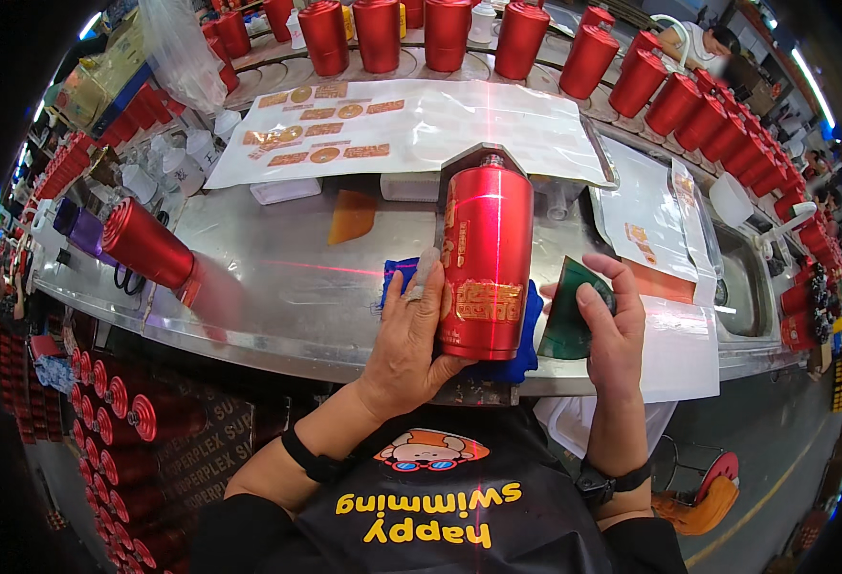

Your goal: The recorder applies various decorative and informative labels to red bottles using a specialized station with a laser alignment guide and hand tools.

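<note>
A shiny red metal bottle (490, 234) with gold decals lies in front of me, its neck pointing away. My left hand (402, 352) grips its lower left side, the thumb near its base and a pale cover on one fingertip. Under the bottle is a blue cloth (528, 349), and an angled metal stop (483, 151) stands at its neck. My right hand (618, 335) pinches a dark green, flat scraper (566, 311) just right of the bottle, apart from it. Thin red laser lines cross the bottle and bench.
Decal sheets (411, 115) lie across the far side of the metal bench (277, 287), and more sheets (645, 206) at right beside a sink (741, 287). An amber flat piece (351, 216) and a tilted red bottle (148, 239) sit left. Red bottles (378, 38) line a curved conveyor behind; a co-worker (698, 43) is far right.
</note>
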Tool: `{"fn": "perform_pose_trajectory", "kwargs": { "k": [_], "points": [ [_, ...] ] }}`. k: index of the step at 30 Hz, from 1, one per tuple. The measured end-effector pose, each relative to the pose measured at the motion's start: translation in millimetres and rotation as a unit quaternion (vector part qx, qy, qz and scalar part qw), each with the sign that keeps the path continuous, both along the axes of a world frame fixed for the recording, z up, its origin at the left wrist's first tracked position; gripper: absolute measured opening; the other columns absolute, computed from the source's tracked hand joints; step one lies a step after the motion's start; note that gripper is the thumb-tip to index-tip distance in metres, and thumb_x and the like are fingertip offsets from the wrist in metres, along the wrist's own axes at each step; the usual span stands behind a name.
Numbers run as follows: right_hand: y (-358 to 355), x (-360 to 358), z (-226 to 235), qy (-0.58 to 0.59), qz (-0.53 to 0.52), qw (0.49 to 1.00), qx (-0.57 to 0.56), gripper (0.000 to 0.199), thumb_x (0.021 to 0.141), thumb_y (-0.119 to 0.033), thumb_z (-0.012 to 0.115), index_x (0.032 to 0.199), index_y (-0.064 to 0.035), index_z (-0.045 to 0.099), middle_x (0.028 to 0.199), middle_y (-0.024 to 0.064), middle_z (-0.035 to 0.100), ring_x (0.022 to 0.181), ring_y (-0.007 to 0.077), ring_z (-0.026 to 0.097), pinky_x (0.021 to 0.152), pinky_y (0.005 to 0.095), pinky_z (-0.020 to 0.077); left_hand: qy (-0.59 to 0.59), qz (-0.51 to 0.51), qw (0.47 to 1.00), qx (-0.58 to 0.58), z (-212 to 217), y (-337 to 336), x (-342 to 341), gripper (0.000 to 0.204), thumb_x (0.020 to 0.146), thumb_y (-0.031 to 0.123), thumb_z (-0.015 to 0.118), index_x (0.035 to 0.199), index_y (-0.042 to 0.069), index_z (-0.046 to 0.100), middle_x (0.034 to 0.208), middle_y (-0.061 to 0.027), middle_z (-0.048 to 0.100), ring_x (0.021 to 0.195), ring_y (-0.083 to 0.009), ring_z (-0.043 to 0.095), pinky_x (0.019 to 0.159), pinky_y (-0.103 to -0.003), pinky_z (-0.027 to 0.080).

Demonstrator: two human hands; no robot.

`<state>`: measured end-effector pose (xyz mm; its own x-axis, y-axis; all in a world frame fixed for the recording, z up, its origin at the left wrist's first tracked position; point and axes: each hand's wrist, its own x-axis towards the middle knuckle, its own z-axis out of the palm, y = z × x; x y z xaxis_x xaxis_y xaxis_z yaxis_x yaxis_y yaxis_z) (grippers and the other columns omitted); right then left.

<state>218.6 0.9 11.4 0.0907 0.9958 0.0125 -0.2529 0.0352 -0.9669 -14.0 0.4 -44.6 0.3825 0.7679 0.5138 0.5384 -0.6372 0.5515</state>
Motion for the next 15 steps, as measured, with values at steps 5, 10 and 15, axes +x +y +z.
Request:
{"fn": "perform_pose_trajectory", "kwargs": {
  "k": [5,10,15],
  "points": [
    [5,15,-3,-0.138,0.040,0.989,0.026,0.017,0.090,-0.008,0.063,0.103,-0.0035,0.053,0.083,-0.0009,0.059,0.074,0.0032,0.053,0.066,0.0193,0.0448,-0.010,-0.012,0.999,-0.046,5,0,0,0.093,0.089,0.049,0.059,0.149,-0.006,0.015,0.144,-0.0259,0.038,0.132,-0.0420,0.039,0.112,-0.058,0.016],
    [7,10,4,-0.143,0.108,0.984,-0.007,0.019,0.087,-0.011,0.069,0.103,-0.0021,0.062,0.087,0.0009,0.064,0.078,0.0053,0.059,0.068,0.0206,0.0482,-0.006,-0.018,0.998,-0.054,3,1,-3,0.091,0.090,0.051,0.056,0.149,-0.005,0.014,0.147,-0.0257,0.033,0.136,-0.0412,0.034,0.112,-0.057,0.015],
    [13,8,5,-0.135,0.146,0.980,0.019,0.022,0.087,-0.012,0.069,0.106,-0.0022,0.062,0.088,0.0016,0.065,0.078,0.0059,0.060,0.069,0.0217,0.0496,-0.024,-0.036,0.998,-0.054,12,1,-5,0.089,0.091,0.053,0.053,0.148,-0.005,0.016,0.147,-0.0251,0.032,0.135,-0.0403,0.035,0.113,-0.055,0.015]
  ]
}}
